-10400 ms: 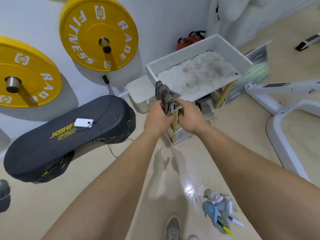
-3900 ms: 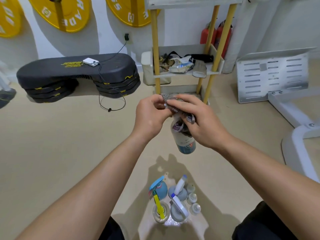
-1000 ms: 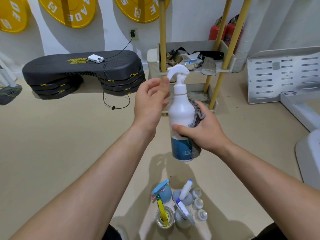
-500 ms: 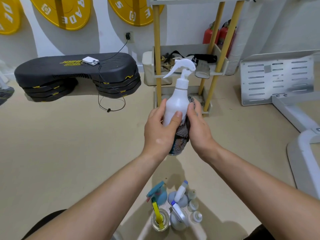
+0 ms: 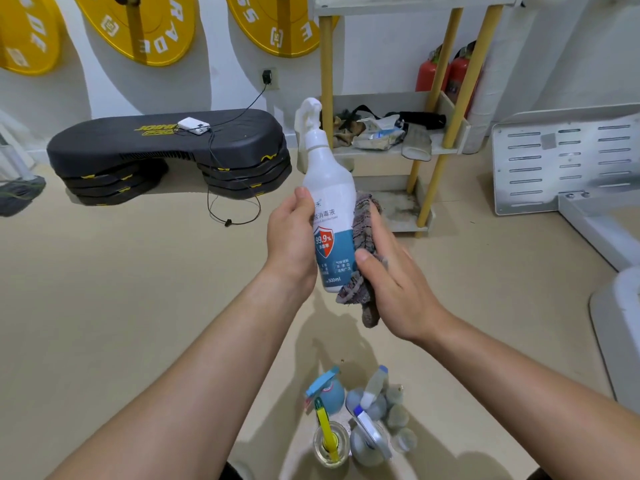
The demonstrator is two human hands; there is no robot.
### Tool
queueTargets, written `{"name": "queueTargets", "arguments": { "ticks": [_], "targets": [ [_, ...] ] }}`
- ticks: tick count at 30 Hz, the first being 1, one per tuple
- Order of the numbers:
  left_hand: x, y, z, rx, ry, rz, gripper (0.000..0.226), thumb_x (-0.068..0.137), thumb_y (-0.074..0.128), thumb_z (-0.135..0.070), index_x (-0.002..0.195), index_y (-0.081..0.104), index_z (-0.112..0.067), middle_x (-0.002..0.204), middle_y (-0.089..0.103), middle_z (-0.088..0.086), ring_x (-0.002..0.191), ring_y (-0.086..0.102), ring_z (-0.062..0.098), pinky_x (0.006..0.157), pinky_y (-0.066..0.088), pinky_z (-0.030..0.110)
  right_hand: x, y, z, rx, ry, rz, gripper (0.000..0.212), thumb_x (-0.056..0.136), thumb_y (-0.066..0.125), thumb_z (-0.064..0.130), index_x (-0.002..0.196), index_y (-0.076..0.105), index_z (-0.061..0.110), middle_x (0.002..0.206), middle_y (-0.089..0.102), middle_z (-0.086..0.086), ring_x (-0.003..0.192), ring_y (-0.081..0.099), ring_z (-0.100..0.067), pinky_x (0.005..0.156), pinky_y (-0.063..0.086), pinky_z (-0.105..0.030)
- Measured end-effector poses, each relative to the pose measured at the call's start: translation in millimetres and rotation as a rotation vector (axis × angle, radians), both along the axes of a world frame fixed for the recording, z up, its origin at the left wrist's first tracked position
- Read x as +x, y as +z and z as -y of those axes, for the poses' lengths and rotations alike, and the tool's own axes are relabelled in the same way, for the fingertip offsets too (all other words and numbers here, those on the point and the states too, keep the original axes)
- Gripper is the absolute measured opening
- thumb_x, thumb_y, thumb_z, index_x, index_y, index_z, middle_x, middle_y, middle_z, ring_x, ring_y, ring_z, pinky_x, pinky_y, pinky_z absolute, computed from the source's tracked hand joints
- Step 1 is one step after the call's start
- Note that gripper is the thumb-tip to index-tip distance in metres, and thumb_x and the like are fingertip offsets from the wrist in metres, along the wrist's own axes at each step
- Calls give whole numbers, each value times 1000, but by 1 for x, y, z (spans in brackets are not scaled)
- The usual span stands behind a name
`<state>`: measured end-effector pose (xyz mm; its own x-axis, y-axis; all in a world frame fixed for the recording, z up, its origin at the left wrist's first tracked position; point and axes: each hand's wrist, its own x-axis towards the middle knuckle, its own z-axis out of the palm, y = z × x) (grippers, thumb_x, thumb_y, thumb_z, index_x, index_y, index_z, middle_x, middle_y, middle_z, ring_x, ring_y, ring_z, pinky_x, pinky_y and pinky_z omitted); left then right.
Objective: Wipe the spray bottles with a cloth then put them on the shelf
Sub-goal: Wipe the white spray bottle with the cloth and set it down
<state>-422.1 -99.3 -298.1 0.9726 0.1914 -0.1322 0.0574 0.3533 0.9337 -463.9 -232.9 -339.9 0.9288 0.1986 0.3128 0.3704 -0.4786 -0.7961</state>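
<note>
The left hand (image 5: 291,237) gripped the upright spray bottle (image 5: 329,188), the right hand (image 5: 394,282) just beside it clamping the cloth (image 5: 363,223) against its right side, with the shelf (image 5: 450,147) beyond both.

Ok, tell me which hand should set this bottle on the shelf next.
Left. The left hand grips the spray bottle round its body; the right hand is busy pressing the cloth against its side. The shelf stands ahead.

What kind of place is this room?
Probably a gym or home workout room: yellow weight plates hang on the wall, and a black stacked aerobic step platform stands on the floor.
</note>
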Motion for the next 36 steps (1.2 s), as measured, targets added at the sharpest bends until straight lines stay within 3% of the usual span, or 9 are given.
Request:
{"name": "queueTargets", "arguments": {
  "ticks": [4, 7, 11, 17, 22, 26, 30, 33, 36],
  "targets": [
    [-3, -1, 6, 108, -74, 76, 44, 97, 52, -55, 101, 66, -14, 97, 72, 11, 89, 69, 23, 89, 55, 43, 0, 2, -7, -21, -32, 83, 68, 100, 32, 40, 161, 9, 22, 166, 18, 11, 152, 15, 0, 122, 21, -43],
    [-4, -1, 6, 91, -97, 42, 68, 72, 74, -60, 116, 63, -9, 111, 74, 16, 101, 73, 33, 92, 58, 49, 2, 6, -10, -4, -101, 78, 61, 100, 37, 35, 159, 24, 24, 156, 38, 14, 141, 35, 1, 116, 33, -36],
    [-1, -2, -3, -167, -136, -91, 61, 88, 67, -52, 127, 62, -4, 112, 70, 18, 102, 69, 36, 101, 52, 56, 14, 25, -1, 379, -368, 114, 31, 101, 42, 28, 116, 67, 20, 88, 70, 6, 80, 61, -6, 78, 49, -28],
    [3, 1, -17, -413, -297, -175, 71, 93, 45, -59, 138, 53, -4, 126, 68, 21, 113, 67, 33, 89, 53, 39, 31, 31, 23, 999, -580, -226, 33, 100, 48, 15, 69, 58, 20, 58, 60, 12, 68, 54, -12, 75, 42, -34],
    [8, -4, -19, -516, -393, -153, 73, 87, 46, -59, 135, 55, -5, 135, 64, 17, 125, 62, 33, 100, 48, 41, 24, 30, 12, 1009, -402, -307, 26, 87, 55, 33, 71, 72, 23, 88, 68, -10, 86, 61, -28, 88, 50, -65],
    [11, -8, -16, -507, -447, -149, 67, 82, 45, -61, 106, 75, -5, 117, 70, 8, 96, 65, 25, 84, 50, 35, 14, 35, 2, 1019, -242, -317, 32, 91, 54, 36, 97, 74, 12, 110, 73, -13, 102, 67, -33, 98, 52, -52],
    [9, -9, -9, -473, -453, -112, 55, 84, 42, -59, 91, 71, -12, 91, 65, 8, 78, 63, 25, 71, 52, 28, -3, 37, -12, 803, -105, -231, 32, 104, 43, 12, 101, 73, 21, 94, 76, 18, 93, 67, 10, 84, 50, -10],
    [6, -10, -2, -384, -447, -54, 57, 90, 37, -56, 95, 71, -10, 89, 68, 11, 78, 66, 25, 71, 56, 29, -9, 26, -24, 484, -22, -157, 53, 99, 42, 33, 151, 38, 26, 155, 40, 18, 141, 30, 14, 118, 22, -14],
    [4, -14, 4, -216, -395, -53, 57, 96, 37, -53, 101, 71, -8, 91, 72, 14, 84, 69, 29, 72, 58, 32, -2, 31, -20, 474, -104, -144, 59, 94, 39, 40, 151, 23, 35, 156, 21, 26, 143, 15, 18, 119, 11, -13]
  ]
}}
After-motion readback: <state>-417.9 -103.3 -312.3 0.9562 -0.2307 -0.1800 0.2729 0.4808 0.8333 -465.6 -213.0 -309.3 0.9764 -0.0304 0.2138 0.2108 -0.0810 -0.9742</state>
